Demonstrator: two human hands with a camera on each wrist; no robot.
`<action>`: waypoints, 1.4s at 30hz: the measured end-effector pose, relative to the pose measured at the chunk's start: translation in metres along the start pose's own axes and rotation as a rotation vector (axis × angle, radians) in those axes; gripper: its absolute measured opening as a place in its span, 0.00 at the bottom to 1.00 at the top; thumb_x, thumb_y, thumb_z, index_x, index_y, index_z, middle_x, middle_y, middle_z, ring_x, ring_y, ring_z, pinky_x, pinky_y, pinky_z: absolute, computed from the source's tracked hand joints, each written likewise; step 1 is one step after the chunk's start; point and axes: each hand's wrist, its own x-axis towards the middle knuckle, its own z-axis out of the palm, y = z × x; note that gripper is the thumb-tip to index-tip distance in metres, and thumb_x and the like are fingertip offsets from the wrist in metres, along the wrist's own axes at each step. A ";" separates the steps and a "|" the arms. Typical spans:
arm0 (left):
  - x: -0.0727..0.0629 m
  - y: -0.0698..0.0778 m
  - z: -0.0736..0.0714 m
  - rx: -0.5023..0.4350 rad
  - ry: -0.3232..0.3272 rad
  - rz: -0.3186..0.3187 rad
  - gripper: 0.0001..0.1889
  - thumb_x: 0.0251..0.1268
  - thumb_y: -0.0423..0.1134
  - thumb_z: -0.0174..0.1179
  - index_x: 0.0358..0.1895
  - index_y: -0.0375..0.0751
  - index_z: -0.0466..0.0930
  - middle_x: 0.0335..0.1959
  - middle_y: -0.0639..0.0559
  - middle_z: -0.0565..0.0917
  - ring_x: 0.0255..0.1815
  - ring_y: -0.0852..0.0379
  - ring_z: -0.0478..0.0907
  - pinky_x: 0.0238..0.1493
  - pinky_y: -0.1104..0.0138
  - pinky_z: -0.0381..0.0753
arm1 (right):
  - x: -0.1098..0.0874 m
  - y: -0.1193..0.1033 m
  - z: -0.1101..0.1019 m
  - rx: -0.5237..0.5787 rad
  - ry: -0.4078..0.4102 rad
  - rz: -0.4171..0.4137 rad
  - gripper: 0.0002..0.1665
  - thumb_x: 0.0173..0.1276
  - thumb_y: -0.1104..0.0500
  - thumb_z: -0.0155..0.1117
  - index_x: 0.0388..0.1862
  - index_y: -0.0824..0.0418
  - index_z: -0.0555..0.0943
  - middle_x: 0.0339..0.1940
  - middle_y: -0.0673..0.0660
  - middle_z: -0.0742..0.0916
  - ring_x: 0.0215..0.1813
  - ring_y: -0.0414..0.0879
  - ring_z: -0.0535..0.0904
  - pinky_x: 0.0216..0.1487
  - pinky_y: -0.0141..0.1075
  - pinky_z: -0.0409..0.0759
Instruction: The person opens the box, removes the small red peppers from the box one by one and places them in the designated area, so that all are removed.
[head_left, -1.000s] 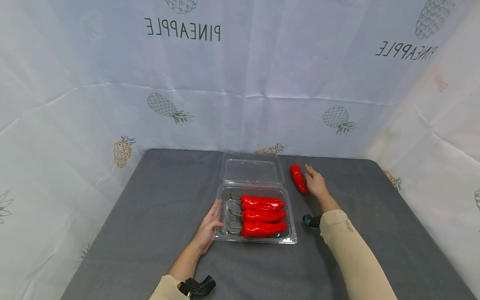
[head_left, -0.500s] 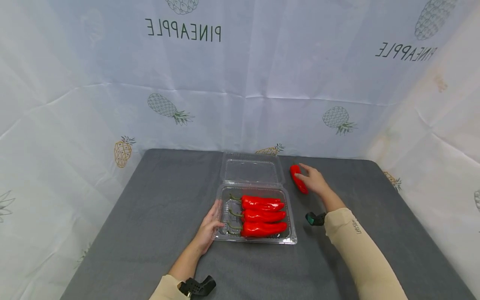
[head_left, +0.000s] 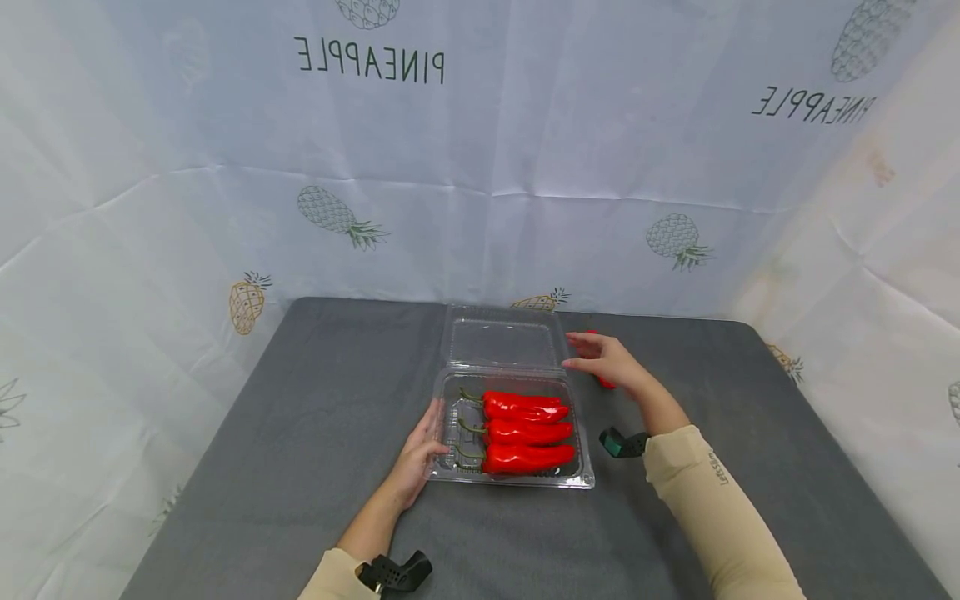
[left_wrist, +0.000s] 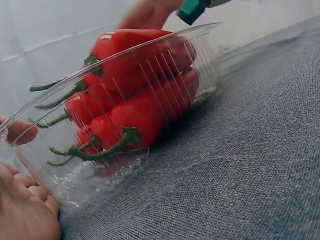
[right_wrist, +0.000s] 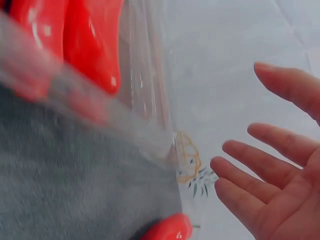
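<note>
A clear plastic clamshell container (head_left: 585, 481) lies with its lid (head_left: 505, 343) folded back behind it. Several long red peppers (head_left: 527, 458) with green stems are stacked inside, stems to the left. My left hand (head_left: 411, 467) grips the container's left side; in the left wrist view its thumb (left_wrist: 24, 131) hooks over the rim, with the other fingers outside the wall. My right hand (head_left: 617, 367) hovers near the lid's right edge, fingers extended and apart, holding nothing. Beneath it, one loose red pepper (head_left: 606, 382) lies on the table, mostly hidden; its end (right_wrist: 172, 229) shows in the right wrist view.
A grey cloth covers the table (head_left: 337, 383). Just beyond its back edge hangs a pale curtain (head_left: 480, 150) printed with pineapples, which also spans both sides. Black wrist mounts (head_left: 393, 573) sit on both forearms.
My right hand has moved left from beside the loose pepper, passing over it toward the lid's edge. The pepper stays where it lay. My left hand and the container keep their place.
</note>
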 end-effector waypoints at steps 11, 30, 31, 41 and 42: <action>0.000 0.000 0.000 -0.002 0.002 0.002 0.42 0.56 0.22 0.40 0.73 0.34 0.27 0.76 0.41 0.31 0.76 0.47 0.25 0.70 0.78 0.41 | -0.014 -0.008 0.015 0.135 -0.011 -0.031 0.38 0.62 0.54 0.64 0.69 0.62 0.64 0.67 0.67 0.71 0.68 0.61 0.66 0.63 0.53 0.68; 0.000 0.000 0.000 -0.006 -0.003 0.002 0.43 0.56 0.23 0.40 0.73 0.34 0.27 0.76 0.42 0.30 0.75 0.46 0.24 0.70 0.78 0.39 | -0.021 -0.011 0.047 0.211 -0.136 -0.069 0.36 0.61 0.55 0.64 0.66 0.67 0.67 0.66 0.68 0.72 0.68 0.63 0.66 0.61 0.50 0.72; 0.000 0.000 0.000 -0.009 -0.004 0.006 0.43 0.56 0.23 0.40 0.73 0.34 0.27 0.75 0.41 0.30 0.75 0.46 0.24 0.68 0.80 0.41 | -0.021 -0.011 0.048 0.213 -0.143 -0.072 0.36 0.61 0.55 0.64 0.66 0.68 0.67 0.66 0.68 0.72 0.68 0.64 0.66 0.60 0.49 0.73; 0.000 0.000 0.000 -0.023 0.000 0.007 0.43 0.55 0.22 0.40 0.73 0.34 0.27 0.75 0.41 0.30 0.75 0.46 0.23 0.73 0.64 0.31 | -0.019 -0.013 0.060 0.133 -0.212 -0.102 0.32 0.61 0.58 0.63 0.63 0.70 0.70 0.63 0.69 0.75 0.57 0.58 0.78 0.50 0.42 0.80; 0.000 0.000 0.000 -0.024 -0.001 0.008 0.43 0.55 0.22 0.40 0.73 0.34 0.27 0.75 0.41 0.30 0.75 0.46 0.23 0.72 0.60 0.29 | -0.018 -0.013 0.061 0.121 -0.216 -0.096 0.31 0.61 0.59 0.63 0.62 0.70 0.70 0.61 0.69 0.76 0.52 0.55 0.80 0.48 0.41 0.81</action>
